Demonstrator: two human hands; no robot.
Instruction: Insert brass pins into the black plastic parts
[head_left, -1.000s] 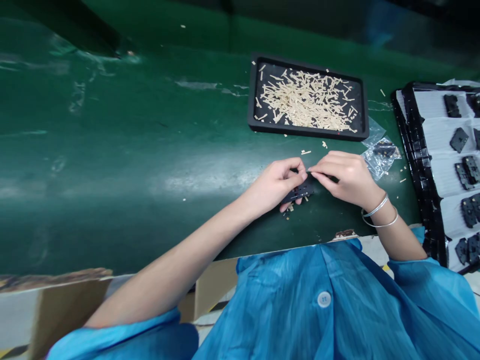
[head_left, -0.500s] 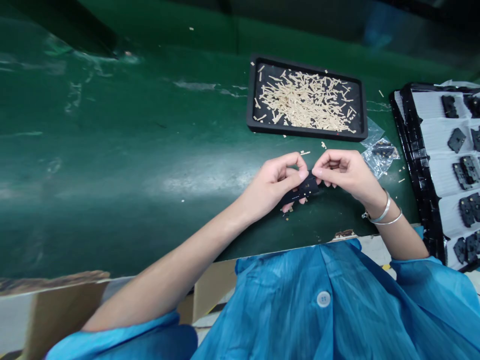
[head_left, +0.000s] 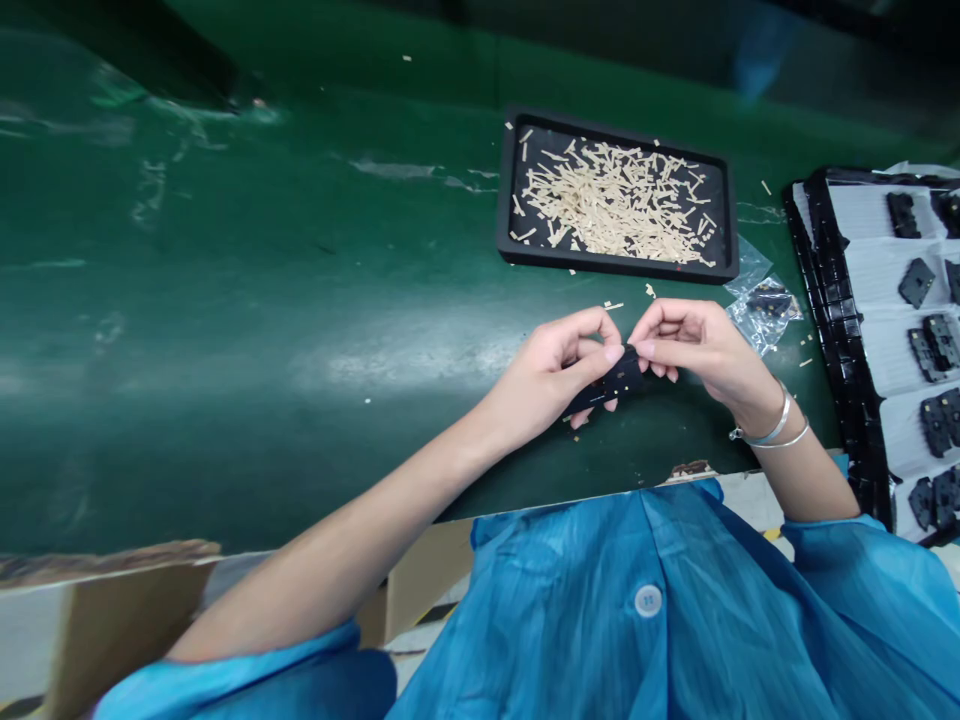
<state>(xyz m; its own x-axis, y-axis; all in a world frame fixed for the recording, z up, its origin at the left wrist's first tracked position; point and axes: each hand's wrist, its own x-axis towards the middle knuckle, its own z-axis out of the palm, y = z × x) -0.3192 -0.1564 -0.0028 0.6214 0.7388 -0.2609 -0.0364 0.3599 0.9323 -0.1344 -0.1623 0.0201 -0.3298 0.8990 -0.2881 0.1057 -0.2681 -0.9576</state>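
Observation:
My left hand (head_left: pixel 559 365) is closed around a flat black plastic part (head_left: pixel 621 378) with small pale spots, thumb on top and fingers underneath. At the upper right corner of that part, my right hand (head_left: pixel 686 345) is pinched, thumb against fingertips. Whatever sits between those fingertips is too small and covered to make out. Beyond both hands lies a black tray (head_left: pixel 615 264) heaped with short cream-coloured strips (head_left: pixel 600 205).
Right of the hands rests a clear plastic bag (head_left: pixel 765 308) with dark parts inside. At the far right stands a black-edged tray (head_left: pixel 862 330) with white lining and rows of black parts (head_left: pixel 934 345). Loose cream scraps dot the green tabletop (head_left: pixel 262 300).
Both hands and the black part sit very slightly further right in the picture, as do the trays. The grip looks the same.

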